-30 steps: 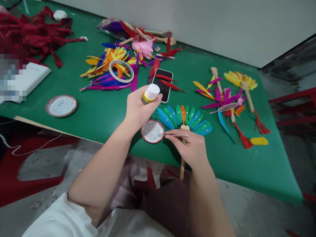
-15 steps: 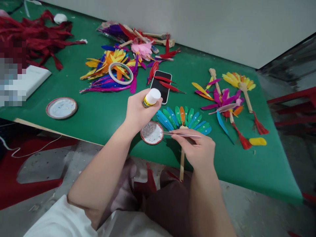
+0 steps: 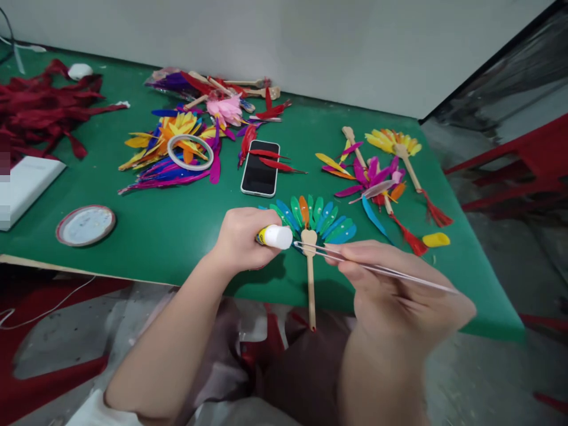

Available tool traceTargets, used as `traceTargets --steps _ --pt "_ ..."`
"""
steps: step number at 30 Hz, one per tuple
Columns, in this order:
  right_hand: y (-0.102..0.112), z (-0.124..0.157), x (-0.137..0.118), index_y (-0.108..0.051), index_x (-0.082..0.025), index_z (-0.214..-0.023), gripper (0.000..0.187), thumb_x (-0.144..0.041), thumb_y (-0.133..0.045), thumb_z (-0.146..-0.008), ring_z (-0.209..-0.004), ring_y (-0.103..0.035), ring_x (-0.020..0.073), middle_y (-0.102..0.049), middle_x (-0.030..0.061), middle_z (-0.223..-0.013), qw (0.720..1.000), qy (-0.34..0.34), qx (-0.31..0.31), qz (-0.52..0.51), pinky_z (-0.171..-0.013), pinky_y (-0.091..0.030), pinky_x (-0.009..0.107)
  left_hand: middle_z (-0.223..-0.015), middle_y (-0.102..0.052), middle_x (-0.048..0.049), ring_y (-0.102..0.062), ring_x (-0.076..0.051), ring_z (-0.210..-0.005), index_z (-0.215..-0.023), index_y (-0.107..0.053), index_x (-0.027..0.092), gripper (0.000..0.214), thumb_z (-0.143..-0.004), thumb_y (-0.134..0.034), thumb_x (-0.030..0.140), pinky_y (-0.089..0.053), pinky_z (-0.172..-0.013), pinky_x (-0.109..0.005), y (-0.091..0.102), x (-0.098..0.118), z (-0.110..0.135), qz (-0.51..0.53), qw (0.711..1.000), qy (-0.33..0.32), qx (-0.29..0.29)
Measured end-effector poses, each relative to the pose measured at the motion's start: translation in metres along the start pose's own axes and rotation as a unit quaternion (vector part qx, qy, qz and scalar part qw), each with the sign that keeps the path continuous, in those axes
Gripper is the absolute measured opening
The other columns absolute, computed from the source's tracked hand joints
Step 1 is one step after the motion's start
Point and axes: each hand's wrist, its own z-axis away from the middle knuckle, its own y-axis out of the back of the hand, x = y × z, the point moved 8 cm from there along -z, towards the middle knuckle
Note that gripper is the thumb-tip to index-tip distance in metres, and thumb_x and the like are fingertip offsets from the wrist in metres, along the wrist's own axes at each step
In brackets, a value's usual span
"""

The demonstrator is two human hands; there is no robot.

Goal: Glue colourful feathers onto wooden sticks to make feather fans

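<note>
Right hand (image 3: 399, 302), nearest: held well above the table (image 3: 181, 207), tweezers (image 3: 386, 271) pinched between thumb and fingers, tips pointed leftward. Left hand (image 3: 242, 239), a little beyond: fingers curled tightly around a glue stick (image 3: 273, 236), its white end turned toward the tips; whether a cap is fitted cannot be told. Step, as judged: glue work with tweezers, tips set just beside the white end; anything gripped in them is too small to be made out. By judgement, a steadied left fist and a light, exact touch are called for next. Fan (image 3: 310, 266), below the tips: laid flat, handle end jutting past the near edge, blue, green and orange feathers spread, pale dots borne on them. Phone (image 3: 260, 174), farthest listed: two red feathers (image 3: 268, 154) laid across it.
</note>
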Motion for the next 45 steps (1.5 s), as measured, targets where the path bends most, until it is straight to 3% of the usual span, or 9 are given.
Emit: traceTargets --steps 8,12,17,45 --pt "-0.0048 -0.0013 0.0005 -0.069 -0.029 -0.086 0.025 -0.009 -0.069 -0.071 -0.064 -0.066 0.016 -0.071 -0.0037 -0.071 0.993 0.003 -0.107 0.05 -0.06 -0.057 0.032 -0.048 -0.05 0.0047 -0.044 -0.008 -0.044 -0.057 -0.048 0.019 0.014 -0.067 -0.057 0.017 -0.033 -0.045 -0.02 -0.0078 0.0053 -0.001 0.002 1.0 -0.012 -0.008" --pt "-0.0029 -0.0008 -0.0006 -0.069 -0.029 -0.088 0.029 -0.008 -0.071 -0.069 -0.065 -0.066 0.0149 -0.072 -0.0045 -0.072 0.994 0.018 -0.091 0.054 -0.059 -0.055 0.03 -0.048 -0.05 0.0048 -0.043 -0.007 -0.044 -0.058 -0.048 0.019 0.013 -0.067 -0.058 0.016 -0.032 -0.045 -0.02 -0.0081 0.0049 -0.0005 0.005 1.0 -0.01 -0.008" --pt "0.0033 0.0015 0.0008 -0.071 -0.026 -0.086 0.028 -0.007 -0.072 -0.066 -0.061 -0.065 0.0142 -0.072 -0.0043 -0.072 1.0 0.026 -0.015 0.005 -0.053 -0.053 0.029 -0.049 -0.05 0.0051 -0.042 -0.007 -0.045 -0.058 -0.049 0.018 0.011 -0.064 -0.055 0.012 -0.031 -0.046 -0.019 -0.0066 0.004 -0.0003 0.014 1.0 -0.005 -0.008" --pt "-0.0023 0.0018 0.0016 -0.072 -0.025 -0.085 0.029 -0.003 -0.071 -0.066 -0.063 -0.065 0.0134 -0.072 -0.0048 -0.072 0.999 0.026 -0.034 -0.014 -0.056 -0.053 0.028 -0.048 -0.05 0.0049 -0.042 -0.007 -0.045 -0.057 -0.049 0.018 0.015 -0.068 -0.06 0.017 -0.031 -0.045 -0.02 -0.0091 0.0027 0.0003 0.015 1.0 0.003 -0.018"
